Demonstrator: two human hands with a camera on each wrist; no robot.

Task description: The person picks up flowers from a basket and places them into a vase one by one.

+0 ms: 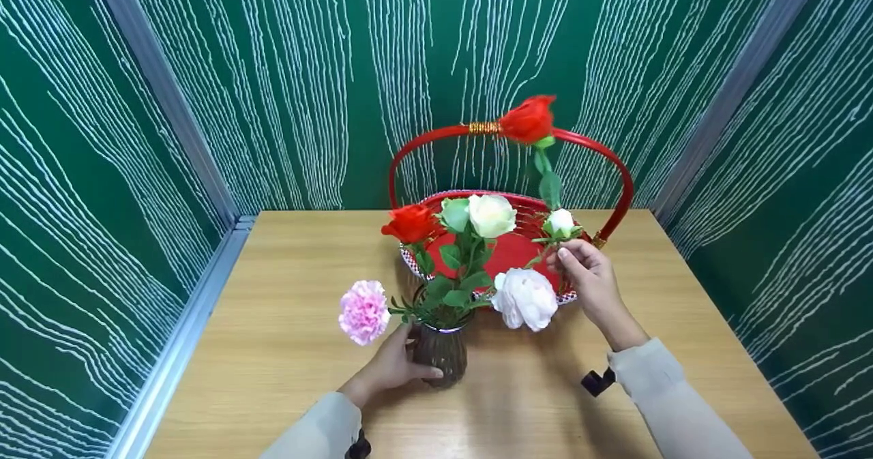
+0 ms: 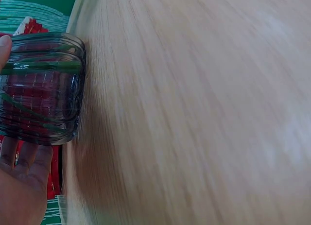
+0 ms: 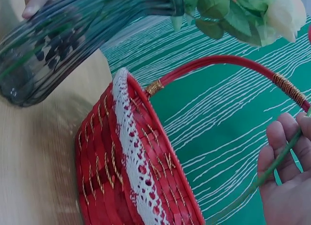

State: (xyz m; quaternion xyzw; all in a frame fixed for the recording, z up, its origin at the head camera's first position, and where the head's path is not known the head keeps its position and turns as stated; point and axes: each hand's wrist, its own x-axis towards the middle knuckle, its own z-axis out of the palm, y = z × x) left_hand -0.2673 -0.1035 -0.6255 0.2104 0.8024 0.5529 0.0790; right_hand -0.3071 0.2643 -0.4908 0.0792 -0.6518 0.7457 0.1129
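Note:
A ribbed, dark see-through glass vase (image 1: pixel 441 357) stands on the table, gripped low on its side by my left hand (image 1: pixel 392 363). The left wrist view shows the vase (image 2: pixel 41 89) between thumb and fingers. Out of its mouth rise a pink carnation (image 1: pixel 364 312), a red rose (image 1: pixel 409 223), a cream rose (image 1: pixel 492 215) and a pale pink bloom (image 1: pixel 525 299). My right hand (image 1: pixel 590 271) pinches a green stem (image 3: pixel 274 165) to the right of the vase. Above that hand are a white bud (image 1: pixel 561 223) and a second red rose (image 1: pixel 529 119); how their stems join is partly hidden.
Behind the vase sits a red woven basket (image 3: pixel 99 157) with white lace trim (image 3: pixel 131 157) and a tall arched handle (image 1: pixel 624 179). Green walls with white streaks (image 1: pixel 286 91) enclose the wooden table (image 1: pixel 273 295) at the back and sides.

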